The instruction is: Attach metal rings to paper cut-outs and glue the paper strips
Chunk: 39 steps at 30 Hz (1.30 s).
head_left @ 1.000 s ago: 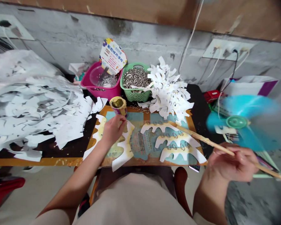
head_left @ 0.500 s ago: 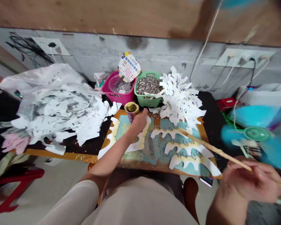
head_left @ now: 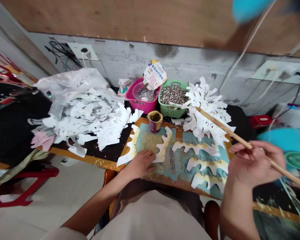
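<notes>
My right hand (head_left: 257,163) is closed around a long thin wooden stick (head_left: 222,126), raised over the right side of the table. The stick's tip points at the far pile of white cut pieces. My left hand (head_left: 142,163) lies with fingers stretched on the table, fingertips at the lower end of a white scalloped piece (head_left: 162,146) with a yellowish edge. A similar piece (head_left: 131,146) lies left of it. Three more scalloped pieces (head_left: 195,148) with metal rings along them lie to the right. A small tin (head_left: 155,122) with yellowish smears stands behind my left hand.
A pink basket (head_left: 142,105) and a green basket (head_left: 173,111) full of metal rings stand by the wall. White cut pieces heap up at left (head_left: 90,113) and right (head_left: 207,110). A red stool (head_left: 37,180) stands at lower left.
My left hand has moved from beside the tin down toward the near table edge. My right hand has risen and shifted left, lifting the stick's tip away from the ringed pieces. The view has shifted left.
</notes>
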{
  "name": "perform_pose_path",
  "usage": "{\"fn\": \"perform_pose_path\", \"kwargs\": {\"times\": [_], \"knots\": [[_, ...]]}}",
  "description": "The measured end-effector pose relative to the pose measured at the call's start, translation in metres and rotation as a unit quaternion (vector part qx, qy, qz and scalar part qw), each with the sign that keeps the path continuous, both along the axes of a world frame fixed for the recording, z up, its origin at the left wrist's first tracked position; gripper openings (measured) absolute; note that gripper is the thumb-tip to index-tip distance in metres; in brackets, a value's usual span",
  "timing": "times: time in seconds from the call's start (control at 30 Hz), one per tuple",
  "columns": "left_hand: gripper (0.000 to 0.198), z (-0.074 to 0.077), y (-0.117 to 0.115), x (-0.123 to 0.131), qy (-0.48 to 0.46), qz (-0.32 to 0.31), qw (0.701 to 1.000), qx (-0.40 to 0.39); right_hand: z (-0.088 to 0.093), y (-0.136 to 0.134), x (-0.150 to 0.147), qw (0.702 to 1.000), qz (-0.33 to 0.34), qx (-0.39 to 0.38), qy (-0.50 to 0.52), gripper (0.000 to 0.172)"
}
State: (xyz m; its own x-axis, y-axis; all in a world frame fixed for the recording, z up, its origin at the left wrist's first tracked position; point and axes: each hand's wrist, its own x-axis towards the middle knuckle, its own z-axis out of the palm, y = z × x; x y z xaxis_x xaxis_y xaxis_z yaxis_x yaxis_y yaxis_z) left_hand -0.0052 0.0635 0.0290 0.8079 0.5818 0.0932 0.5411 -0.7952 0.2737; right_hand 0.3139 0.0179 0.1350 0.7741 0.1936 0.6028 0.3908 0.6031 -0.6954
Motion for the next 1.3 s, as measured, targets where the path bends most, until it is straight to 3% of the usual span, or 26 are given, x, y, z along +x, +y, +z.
{"fn": "perform_pose_path", "kwargs": {"times": [0.03, 0.13, 0.23, 0.4, 0.57, 0.7, 0.77, 0.9, 0.97, 1.07, 1.2, 1.3], "knots": [[0.011, -0.005, -0.001, 0.000, 0.002, 0.000, 1.000, 0.007, 0.002, 0.008, -0.004, 0.999, 0.036, -0.003, -0.011, 0.020], [0.021, -0.014, 0.001, 0.007, -0.022, 0.033, 0.999, 0.027, 0.014, 0.031, -0.019, 0.987, 0.153, -0.024, -0.037, 0.038], [0.022, -0.015, 0.005, 0.011, -0.053, 0.030, 0.997, 0.046, 0.029, 0.051, -0.034, 0.975, 0.212, -0.057, -0.028, 0.023], [0.021, -0.014, 0.012, 0.009, -0.055, -0.057, 0.994, 0.079, 0.042, 0.065, -0.047, 0.966, 0.248, -0.063, -0.037, 0.016], [0.026, -0.013, 0.018, 0.007, -0.041, -0.054, 0.993, 0.093, 0.036, 0.062, -0.050, 0.964, 0.252, -0.076, -0.031, 0.017], [0.023, -0.010, 0.022, 0.007, -0.040, -0.089, 0.990, 0.098, 0.033, 0.057, -0.047, 0.968, 0.232, -0.095, -0.020, 0.016], [0.023, -0.005, 0.025, 0.012, -0.056, -0.045, 0.992, 0.100, 0.034, 0.056, -0.044, 0.969, 0.229, -0.095, -0.016, 0.016], [0.015, 0.014, 0.028, 0.033, -0.135, 0.137, 0.981, 0.035, 0.041, 0.057, -0.041, 0.970, 0.230, -0.073, -0.009, 0.012], [0.011, 0.025, 0.023, 0.045, -0.149, 0.162, 0.975, 0.008, 0.046, 0.058, -0.040, 0.972, 0.225, -0.067, -0.011, 0.009], [0.017, 0.028, 0.004, 0.057, -0.112, 0.106, 0.987, 0.032, 0.051, 0.062, -0.039, 0.968, 0.236, -0.077, -0.037, 0.009], [0.016, 0.011, -0.034, 0.064, -0.032, 0.000, 0.997, 0.068, 0.048, 0.076, -0.041, 0.945, 0.294, -0.114, -0.090, 0.014], [0.006, -0.002, -0.056, 0.062, -0.019, -0.017, 0.999, 0.035, 0.044, 0.093, -0.052, 0.933, 0.299, -0.149, -0.137, 0.020]]}}
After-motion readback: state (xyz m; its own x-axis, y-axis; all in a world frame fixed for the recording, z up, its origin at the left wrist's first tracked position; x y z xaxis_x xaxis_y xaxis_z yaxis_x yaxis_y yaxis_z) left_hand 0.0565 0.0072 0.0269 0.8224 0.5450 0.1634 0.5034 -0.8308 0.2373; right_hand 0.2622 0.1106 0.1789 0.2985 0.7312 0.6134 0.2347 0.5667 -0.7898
